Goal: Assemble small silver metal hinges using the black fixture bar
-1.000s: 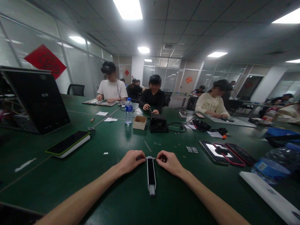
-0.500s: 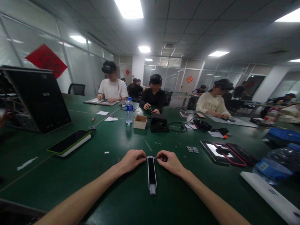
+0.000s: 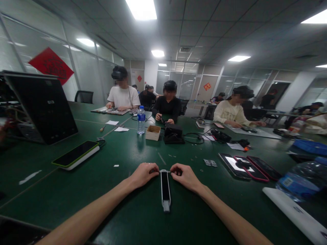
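A slim, pen-like device [image 3: 165, 189] with a long black screen, a pale frame and a grey tip lies on the green table, its tip pointing toward me. My left hand [image 3: 144, 175] is closed in a pinch just left of the device's far end. On the other side, my right hand [image 3: 185, 175] pinches close to the same end, mirroring the left. A thin, light strand-like piece runs from that end to the fingertips of both hands. Its exact kind is too small to tell, and the fingers hide its ends.
Left stand a green-edged phone [image 3: 76, 153] on a white block and a black HP computer [image 3: 43, 105]. Ahead are a water bottle [image 3: 141, 119] and cardboard box [image 3: 153, 132]. Phones [image 3: 235, 166], a large bottle [image 3: 298, 180] and a white slab [image 3: 293, 212] lie right. Several co-workers sit opposite.
My hands and the pen-like device hold the same place. The co-worker at the far right has stretched one hand out to the right over the mat.
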